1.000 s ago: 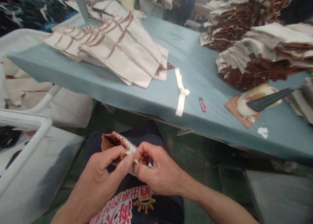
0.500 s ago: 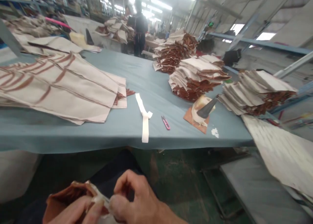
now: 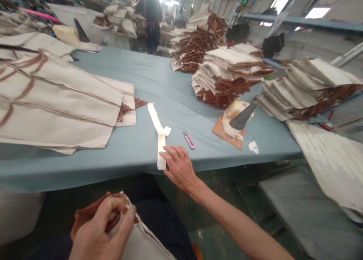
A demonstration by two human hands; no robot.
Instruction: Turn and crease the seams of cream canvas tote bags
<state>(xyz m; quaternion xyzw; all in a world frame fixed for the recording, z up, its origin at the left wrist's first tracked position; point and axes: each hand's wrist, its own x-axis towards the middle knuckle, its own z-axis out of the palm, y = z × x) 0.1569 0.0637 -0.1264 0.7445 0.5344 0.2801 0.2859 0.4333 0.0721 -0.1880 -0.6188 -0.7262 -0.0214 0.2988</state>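
In my lap, my left hand [image 3: 103, 226] pinches the edge of a beige piece with a brown face [image 3: 144, 241], thumb against the forefinger. My right hand [image 3: 180, 167] is stretched out to the table's front edge. Its fingers are extended and a little apart, with the fingertips at the lower end of a white strip of tape [image 3: 154, 118]; whether they press on it I cannot tell. Just beyond that hand lie pink-handled thread snips [image 3: 189, 140].
A glue pot with a dark cone [image 3: 235, 120] stands on a brown board, beside white scraps [image 3: 253, 147]. Beige panels [image 3: 70, 101] cover the table's left part. Folded brown-and-beige stacks [image 3: 227, 74] stand at the back right. A person [image 3: 153, 19] stands beyond the table.
My right hand has left the piece in my lap and moved up to the white strip. My left hand still pinches the piece's edge. The view has shifted somewhat.
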